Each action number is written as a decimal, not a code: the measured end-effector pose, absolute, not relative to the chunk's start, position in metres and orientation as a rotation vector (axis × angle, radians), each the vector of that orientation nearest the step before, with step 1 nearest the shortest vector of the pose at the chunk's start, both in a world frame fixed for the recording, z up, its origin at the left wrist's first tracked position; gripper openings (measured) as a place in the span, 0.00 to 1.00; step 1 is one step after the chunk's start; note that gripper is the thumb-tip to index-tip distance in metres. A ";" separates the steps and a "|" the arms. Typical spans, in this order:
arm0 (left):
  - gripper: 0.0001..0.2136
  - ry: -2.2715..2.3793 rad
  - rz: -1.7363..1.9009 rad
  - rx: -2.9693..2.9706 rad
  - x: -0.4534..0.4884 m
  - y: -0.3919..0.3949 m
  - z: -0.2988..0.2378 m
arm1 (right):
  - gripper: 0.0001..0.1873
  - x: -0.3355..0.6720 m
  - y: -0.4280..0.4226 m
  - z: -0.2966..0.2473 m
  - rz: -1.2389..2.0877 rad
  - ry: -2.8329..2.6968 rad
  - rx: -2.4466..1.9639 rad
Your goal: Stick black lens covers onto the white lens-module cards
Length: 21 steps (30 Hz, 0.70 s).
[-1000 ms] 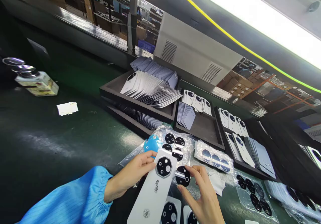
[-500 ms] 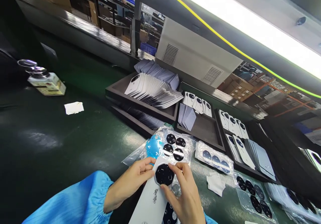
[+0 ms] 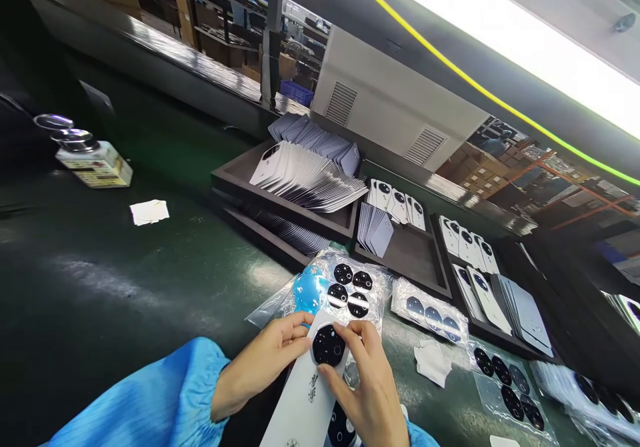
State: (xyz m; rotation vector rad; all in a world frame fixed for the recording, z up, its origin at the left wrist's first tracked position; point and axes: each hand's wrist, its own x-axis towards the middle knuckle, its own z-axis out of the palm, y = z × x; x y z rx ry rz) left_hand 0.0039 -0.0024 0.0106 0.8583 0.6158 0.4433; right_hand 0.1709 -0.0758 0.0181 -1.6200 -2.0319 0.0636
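A white phone back panel [image 3: 295,412] with dark printed characters lies tilted between my hands at the bottom centre. My left hand [image 3: 267,361] grips its upper left edge between thumb and fingers. Over the panel's top end sits a black, nearly round camera lens cover [image 3: 328,345] with small lens openings. My right hand [image 3: 370,383] pinches this cover's right side, index finger at its upper edge and thumb at its lower edge. Behind the panel, a clear plastic bag [image 3: 320,260] carries several loose black lens covers [image 3: 358,305] and a blue round piece [image 3: 310,291].
Trays of phone panels [image 3: 313,177] stand at the back centre, with another tray [image 3: 413,257] beside them. To the right lie a bagged row of lens covers [image 3: 433,319], a white cloth [image 3: 433,362] and more covers [image 3: 501,370]. A bottle [image 3: 95,165] stands far left.
Both hands keep their grip on the panel and cover. The black lens cover appears slightly shifted under my right fingers, and the whole view has moved a little.
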 end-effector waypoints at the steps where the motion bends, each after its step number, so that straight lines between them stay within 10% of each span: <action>1: 0.19 0.621 0.445 0.856 0.004 -0.002 0.011 | 0.21 0.172 -0.076 0.018 0.069 -2.028 -1.617; 21: 0.18 0.658 0.439 0.854 0.004 -0.005 0.012 | 0.24 0.168 -0.077 0.023 0.193 -2.001 -1.682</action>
